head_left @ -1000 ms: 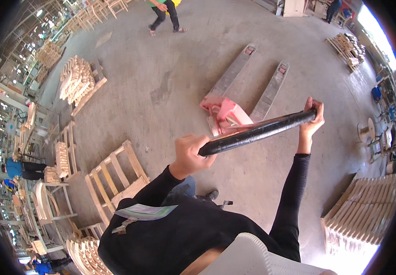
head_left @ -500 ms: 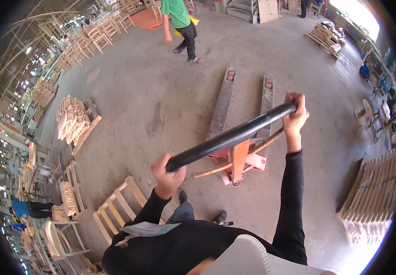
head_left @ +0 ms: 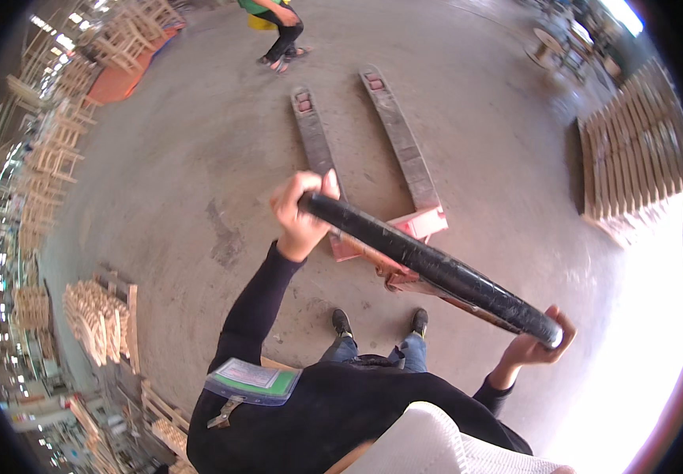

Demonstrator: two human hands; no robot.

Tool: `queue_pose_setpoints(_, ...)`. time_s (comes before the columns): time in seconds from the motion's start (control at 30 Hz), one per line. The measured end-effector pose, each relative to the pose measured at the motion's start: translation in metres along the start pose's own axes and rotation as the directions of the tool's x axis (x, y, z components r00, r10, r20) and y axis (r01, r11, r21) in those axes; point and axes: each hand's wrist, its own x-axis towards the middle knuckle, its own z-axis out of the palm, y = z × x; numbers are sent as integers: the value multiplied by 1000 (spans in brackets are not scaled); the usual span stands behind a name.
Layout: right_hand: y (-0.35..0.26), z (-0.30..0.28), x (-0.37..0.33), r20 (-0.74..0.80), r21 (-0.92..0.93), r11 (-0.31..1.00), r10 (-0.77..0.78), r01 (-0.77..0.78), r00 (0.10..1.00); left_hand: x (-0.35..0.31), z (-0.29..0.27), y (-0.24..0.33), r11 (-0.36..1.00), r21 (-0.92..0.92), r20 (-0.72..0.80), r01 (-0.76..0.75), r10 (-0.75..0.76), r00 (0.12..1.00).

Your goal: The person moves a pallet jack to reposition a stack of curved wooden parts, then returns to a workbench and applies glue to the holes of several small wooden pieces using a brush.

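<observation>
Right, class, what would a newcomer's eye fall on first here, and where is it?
First, the thick black bar slanting across the centre, with the left hand gripping its upper end and the right hand its lower end. Beyond it, the two dark forks of a red pallet truck reach toward the top. At the upper right stands a slatted wooden stack.

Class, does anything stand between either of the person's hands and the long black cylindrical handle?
Nothing visible: the bare left hand and bare right hand each grip one end of the long black cylindrical handle on the red-and-grey pallet jack.
</observation>
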Motion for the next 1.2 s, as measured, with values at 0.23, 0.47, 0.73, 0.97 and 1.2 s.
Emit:
queue_pose_setpoints(0.23, -82, -40, -79, -118, 51, 941, 337, -334, 934, 33, 85, -24, 956, -292, -63, 37, -58, 996)
queue_pose_setpoints(0.47, -81, -32, -86, -181, 42, 974, 227, -223, 957, 38, 112, -38, 927, -373, -26, 22, -35, 999)
queue_pose_setpoints(0.73, -74, -14, -58, -171, 100, 970, 235, -220, 957, 42, 155, -37, 912, -410, -30, 3, -16, 999)
queue_pose_setpoints(0.97, -35, -3, -21, -216, 64, 975, 221, -212, 951, 50, 187, -20, 922, -386, -4, 11, -14, 1000)
queue_pose_setpoints(1.2, 36, 16, 35, -267, 124, 970, 237, -210, 934, 62, 234, -3, 932, -363, -51, -22, 4, 999)
